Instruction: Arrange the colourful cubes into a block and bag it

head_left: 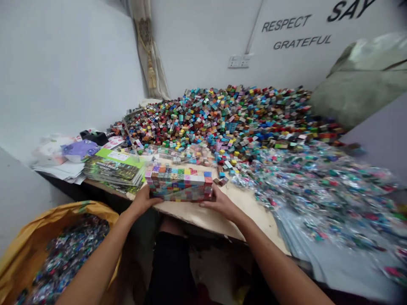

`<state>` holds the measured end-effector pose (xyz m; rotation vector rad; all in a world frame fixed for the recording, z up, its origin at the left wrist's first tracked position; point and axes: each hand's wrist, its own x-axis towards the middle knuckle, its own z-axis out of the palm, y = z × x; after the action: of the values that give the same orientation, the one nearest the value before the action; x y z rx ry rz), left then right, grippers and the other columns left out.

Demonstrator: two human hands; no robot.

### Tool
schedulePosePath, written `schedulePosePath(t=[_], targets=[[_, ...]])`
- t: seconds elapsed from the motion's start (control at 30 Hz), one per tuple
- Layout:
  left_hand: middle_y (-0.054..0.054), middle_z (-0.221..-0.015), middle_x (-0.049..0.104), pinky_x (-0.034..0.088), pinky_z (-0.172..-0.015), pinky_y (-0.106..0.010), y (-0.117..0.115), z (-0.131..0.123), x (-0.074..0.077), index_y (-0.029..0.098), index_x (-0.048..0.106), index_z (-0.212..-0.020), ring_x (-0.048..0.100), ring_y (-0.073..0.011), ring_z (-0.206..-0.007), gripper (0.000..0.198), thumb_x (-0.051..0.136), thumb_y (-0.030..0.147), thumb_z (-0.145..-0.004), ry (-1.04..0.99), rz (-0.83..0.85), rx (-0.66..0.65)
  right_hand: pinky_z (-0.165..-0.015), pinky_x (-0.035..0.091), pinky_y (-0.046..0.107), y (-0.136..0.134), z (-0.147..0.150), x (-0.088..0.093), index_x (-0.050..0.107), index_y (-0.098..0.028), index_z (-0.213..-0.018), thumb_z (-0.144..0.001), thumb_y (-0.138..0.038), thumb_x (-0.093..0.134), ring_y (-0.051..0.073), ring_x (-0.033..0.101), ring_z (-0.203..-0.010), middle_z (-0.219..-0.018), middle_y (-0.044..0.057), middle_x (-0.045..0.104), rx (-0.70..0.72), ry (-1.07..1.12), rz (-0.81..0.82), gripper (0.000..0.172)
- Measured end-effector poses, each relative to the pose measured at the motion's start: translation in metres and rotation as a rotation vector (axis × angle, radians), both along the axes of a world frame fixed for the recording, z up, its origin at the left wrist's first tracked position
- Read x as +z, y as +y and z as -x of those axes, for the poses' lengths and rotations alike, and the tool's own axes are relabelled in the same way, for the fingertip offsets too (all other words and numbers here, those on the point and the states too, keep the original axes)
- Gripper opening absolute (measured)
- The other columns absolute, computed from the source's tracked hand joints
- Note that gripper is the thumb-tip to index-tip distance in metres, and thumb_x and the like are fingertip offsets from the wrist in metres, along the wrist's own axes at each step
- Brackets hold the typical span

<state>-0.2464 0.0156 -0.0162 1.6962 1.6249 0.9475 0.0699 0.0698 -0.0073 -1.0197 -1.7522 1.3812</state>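
A block of small coloured cubes packed into a rectangle [178,183] sits at the near edge of the wooden table [248,212]. My left hand [142,201] presses against its left end, fingers closed around the lower corner. My right hand [220,202] grips its right end from below and the side. Both hands hold the block between them. A huge heap of loose coloured cubes [229,114] covers the table behind it.
Clear plastic bags with cubes [318,186] are spread over the right side, on grey sheets [333,262]. Green printed booklets [114,167] and papers lie at the left. A yellow sack of filled bags [60,250] stands on the floor at lower left.
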Motion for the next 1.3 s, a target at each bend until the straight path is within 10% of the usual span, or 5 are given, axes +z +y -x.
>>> schedulePosePath(t=[0.27, 0.57, 1.3], targets=[[-0.013, -0.117, 0.064, 0.040, -0.096, -0.046, 0.002, -0.001, 0.005, 0.013, 0.058, -0.113, 0.057, -0.0325, -0.108, 0.060, 0.070, 0.044, -0.063, 0.064, -0.011, 0.010, -0.074, 0.046, 0.027, -0.015, -0.021, 0.010, 0.057, -0.017, -0.105, -0.070, -0.047, 0.068, 0.016, 0.061, -0.083, -0.101, 0.008, 0.064, -0.182, 0.165, 0.384, 0.048], [-0.013, -0.112, 0.067, 0.043, -0.096, -0.047, 0.003, -0.003, 0.011, 0.012, 0.061, -0.108, 0.060, -0.0331, -0.105, 0.058, 0.069, 0.050, -0.065, 0.059, 0.100, -0.008, -0.051, 0.038, 0.021, 0.009, -0.012, 0.016, 0.055, -0.017, -0.090, -0.065, -0.016, 0.066, 0.011, 0.052, -0.053, -0.059, -0.004, 0.057, -0.147, 0.075, 0.396, 0.027], [-0.016, -0.115, 0.065, 0.043, -0.100, -0.047, 0.005, -0.005, 0.010, 0.009, 0.056, -0.115, 0.060, -0.0316, -0.108, 0.066, 0.072, 0.050, -0.066, -0.014, 0.161, 0.001, -0.052, 0.037, 0.020, 0.010, -0.013, 0.024, 0.049, -0.018, -0.090, -0.066, -0.008, 0.057, 0.010, 0.051, -0.055, -0.061, -0.005, 0.054, -0.098, 0.186, 0.351, 0.027]])
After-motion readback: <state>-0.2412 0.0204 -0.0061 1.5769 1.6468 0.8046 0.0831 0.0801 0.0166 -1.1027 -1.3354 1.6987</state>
